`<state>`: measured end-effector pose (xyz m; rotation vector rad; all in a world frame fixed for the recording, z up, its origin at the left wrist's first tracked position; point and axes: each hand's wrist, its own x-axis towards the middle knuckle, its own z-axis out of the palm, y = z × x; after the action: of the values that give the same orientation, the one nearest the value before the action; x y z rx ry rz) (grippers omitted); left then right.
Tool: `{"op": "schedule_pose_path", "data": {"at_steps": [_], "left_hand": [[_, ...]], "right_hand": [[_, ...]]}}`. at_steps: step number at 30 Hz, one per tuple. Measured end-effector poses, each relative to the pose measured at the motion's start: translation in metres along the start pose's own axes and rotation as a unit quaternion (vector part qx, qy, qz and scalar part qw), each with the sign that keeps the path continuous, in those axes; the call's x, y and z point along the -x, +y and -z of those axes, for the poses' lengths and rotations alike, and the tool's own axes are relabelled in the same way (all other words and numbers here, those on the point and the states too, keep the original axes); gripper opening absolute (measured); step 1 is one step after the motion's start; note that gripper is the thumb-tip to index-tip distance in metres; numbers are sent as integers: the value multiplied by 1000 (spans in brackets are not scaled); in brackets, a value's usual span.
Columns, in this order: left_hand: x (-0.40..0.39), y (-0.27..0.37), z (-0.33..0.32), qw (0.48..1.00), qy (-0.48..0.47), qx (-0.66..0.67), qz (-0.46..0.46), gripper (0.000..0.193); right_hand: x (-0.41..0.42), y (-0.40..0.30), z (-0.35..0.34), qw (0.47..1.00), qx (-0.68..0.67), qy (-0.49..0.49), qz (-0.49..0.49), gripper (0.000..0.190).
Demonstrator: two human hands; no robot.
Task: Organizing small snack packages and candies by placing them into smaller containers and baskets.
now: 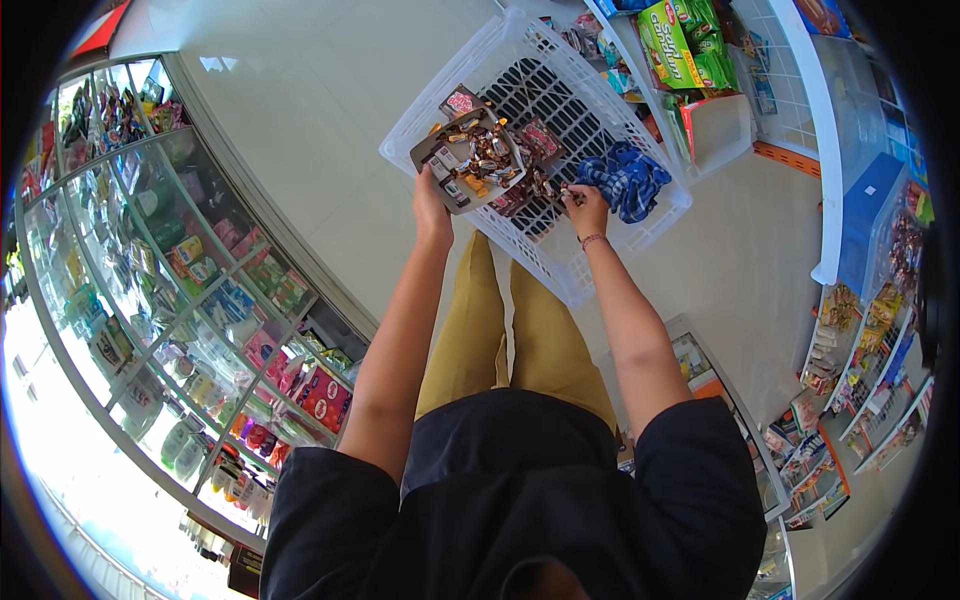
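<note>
My left hand [433, 206] grips the near left edge of an open cardboard box [469, 204], tilted over a white plastic crate [551, 289]. Wrapped candies [491, 154] in brown and gold fill much of the box. Inside the crate, my right hand [586, 210] pinches a small dark wrapped piece between its fingertips, beside more loose candies [541, 184]. A blue checked cloth [626, 180] lies bunched just right of that hand. Pink and brown printed packets [541, 139] rest in the crate behind and under the box.
A glass display case [180, 262] with packaged goods runs along the left. Shelving with green snack packs [682, 49] stands at the upper right, near the crate. Tiered racks [862, 360] of small packets are at the far right. Another glass-topped case [720, 397] is beside my right elbow.
</note>
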<state>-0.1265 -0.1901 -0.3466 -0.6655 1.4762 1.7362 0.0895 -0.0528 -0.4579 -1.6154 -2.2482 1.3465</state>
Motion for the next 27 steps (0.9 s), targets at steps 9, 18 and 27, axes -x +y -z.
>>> {"op": "schedule_pose_path", "data": {"at_steps": [9, 18, 27], "left_hand": [[-8, -20, -4, 999, -38, -30, 3, 37], [-6, -8, -14, 1000, -7, 18, -7, 45], [-1, 17, 5, 998, 38, 38, -31, 40]], "right_hand": [[34, -157, 54, 949, -291, 24, 118, 25], [-11, -58, 7, 995, -88, 42, 14, 23], [-16, -20, -19, 997, -47, -67, -13, 25]]}}
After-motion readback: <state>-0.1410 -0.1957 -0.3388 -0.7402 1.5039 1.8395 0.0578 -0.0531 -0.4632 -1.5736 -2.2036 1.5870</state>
